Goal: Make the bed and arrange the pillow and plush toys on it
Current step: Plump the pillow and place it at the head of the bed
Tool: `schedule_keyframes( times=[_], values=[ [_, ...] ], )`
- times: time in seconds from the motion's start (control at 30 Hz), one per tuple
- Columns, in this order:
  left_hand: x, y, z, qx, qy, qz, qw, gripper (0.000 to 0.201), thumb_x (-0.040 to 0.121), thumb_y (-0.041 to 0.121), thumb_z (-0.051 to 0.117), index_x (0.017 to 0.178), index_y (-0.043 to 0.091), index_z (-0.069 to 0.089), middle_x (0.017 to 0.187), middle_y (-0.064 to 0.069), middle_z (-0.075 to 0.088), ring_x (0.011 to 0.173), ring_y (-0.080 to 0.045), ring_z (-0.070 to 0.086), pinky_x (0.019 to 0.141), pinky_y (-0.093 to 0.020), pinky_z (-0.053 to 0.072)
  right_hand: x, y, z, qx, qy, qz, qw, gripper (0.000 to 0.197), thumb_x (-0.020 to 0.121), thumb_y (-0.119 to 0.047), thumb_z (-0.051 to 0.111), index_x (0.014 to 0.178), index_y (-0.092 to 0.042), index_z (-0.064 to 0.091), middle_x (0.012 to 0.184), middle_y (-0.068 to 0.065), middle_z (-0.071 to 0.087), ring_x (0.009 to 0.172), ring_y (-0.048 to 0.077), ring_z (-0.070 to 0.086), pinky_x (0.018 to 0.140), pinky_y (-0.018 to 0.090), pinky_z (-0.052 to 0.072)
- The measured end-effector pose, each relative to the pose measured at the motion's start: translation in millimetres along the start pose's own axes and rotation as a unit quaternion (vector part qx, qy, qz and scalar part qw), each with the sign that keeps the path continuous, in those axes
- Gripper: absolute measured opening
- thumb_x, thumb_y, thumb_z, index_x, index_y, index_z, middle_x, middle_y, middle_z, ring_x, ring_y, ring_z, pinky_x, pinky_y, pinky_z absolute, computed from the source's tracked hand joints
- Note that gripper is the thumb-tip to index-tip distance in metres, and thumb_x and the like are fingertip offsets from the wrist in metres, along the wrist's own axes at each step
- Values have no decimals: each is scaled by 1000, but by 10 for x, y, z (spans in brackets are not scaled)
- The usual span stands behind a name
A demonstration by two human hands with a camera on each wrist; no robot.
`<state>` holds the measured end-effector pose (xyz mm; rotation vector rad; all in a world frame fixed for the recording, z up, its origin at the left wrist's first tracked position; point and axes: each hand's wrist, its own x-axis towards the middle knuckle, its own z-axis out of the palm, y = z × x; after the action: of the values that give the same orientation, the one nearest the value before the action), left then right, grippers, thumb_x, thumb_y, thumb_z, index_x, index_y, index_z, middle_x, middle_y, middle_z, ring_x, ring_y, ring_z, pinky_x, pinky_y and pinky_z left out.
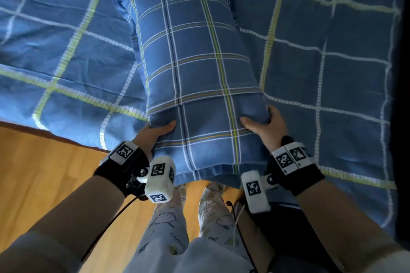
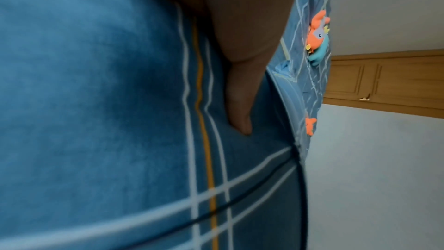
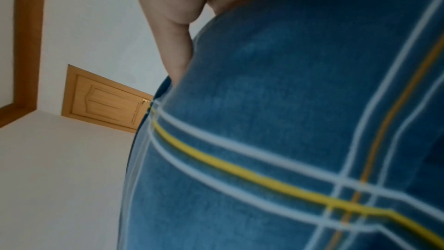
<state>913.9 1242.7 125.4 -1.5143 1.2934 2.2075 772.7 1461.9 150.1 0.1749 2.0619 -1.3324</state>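
A blue plaid pillow (image 1: 195, 68) is held lengthwise above the bed, its near end toward me. My left hand (image 1: 155, 132) grips the pillow's near left side, thumb on top, fingers under it. My right hand (image 1: 264, 124) grips the near right side the same way. The bed's blue checked cover (image 1: 55, 51) spreads flat beneath. In the left wrist view my thumb presses into the pillow (image 2: 96, 121), and an orange and teal plush toy (image 2: 317, 35) lies far off on the cover. The right wrist view shows the pillow (image 3: 288, 121) close up.
The bed's near edge (image 1: 66, 137) runs diagonally at left, with wooden floor (image 1: 44, 173) below it. My legs in patterned trousers (image 1: 168, 224) stand by the bed. A dark object (image 1: 279, 228) sits at my right. A wooden door (image 3: 105, 100) and white walls show beyond.
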Motion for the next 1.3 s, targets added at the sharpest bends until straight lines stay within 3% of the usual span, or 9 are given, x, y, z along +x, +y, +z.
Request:
schedule_keyframes(
  times=[0.2,0.4,0.6,0.73,0.87,1.0,1.17,1.23,1.3],
  values=[
    [48,-41,-232,143,-16,15,989,17,78,2,66,86,17,66,62,14,72,69,-2,69,85,-23,45,-43,462,178,19,8,60,998,49,83,-2,65,128,1,45,121,14,57,100,20,56,85,28,50],
    [-189,744,-246,285,-2,111,952,28,80,5,67,60,23,71,47,16,64,49,5,55,57,-12,41,2,329,70,66,3,38,997,37,91,-13,56,125,2,51,112,9,58,91,21,61,56,7,48],
    [-840,1466,124,412,-14,198,889,51,81,5,65,32,21,59,27,12,45,27,3,41,38,-4,30,-174,224,356,18,-97,145,985,47,98,-27,39,133,4,44,117,23,54,120,34,51,93,31,41],
    [-1002,1535,400,474,-59,181,859,20,81,8,67,67,8,53,35,8,43,34,-4,39,38,-11,29,-337,235,472,-35,-137,144,979,18,92,-2,49,78,-12,56,74,6,51,95,23,48,74,33,44],
    [-989,1120,897,541,-172,93,818,19,82,5,64,82,23,59,82,-4,66,70,-13,56,50,-17,42,-444,39,110,35,-107,141,984,26,93,-6,51,118,-3,56,87,6,55,95,22,49,89,42,46],
    [-928,441,1428,441,-317,47,838,27,83,-11,57,75,15,61,90,-16,67,60,-2,63,58,-12,52,-496,-103,-533,150,-63,84,983,22,95,-24,47,114,-12,52,85,-5,64,82,14,63,72,35,47],
    [-590,325,1560,203,-313,-10,928,21,88,-3,47,80,13,58,65,3,72,56,-4,68,54,-19,57,-632,57,-959,86,-53,49,994,23,94,-19,51,115,-27,53,98,-15,59,91,3,57,79,24,51],
    [-346,330,1402,118,-244,-18,962,21,82,0,46,76,13,62,62,1,73,57,-12,70,52,-20,56,-603,227,-956,12,-46,37,998,59,86,-23,63,139,-18,36,118,-12,53,107,6,52,84,15,50],
    [-38,201,1177,190,-102,8,976,19,83,-2,52,79,13,63,54,7,68,57,-12,61,42,-10,46,-556,413,-952,-73,-45,36,996,112,62,-56,75,149,-22,13,145,-9,35,131,14,38,107,33,39]
  ],
)
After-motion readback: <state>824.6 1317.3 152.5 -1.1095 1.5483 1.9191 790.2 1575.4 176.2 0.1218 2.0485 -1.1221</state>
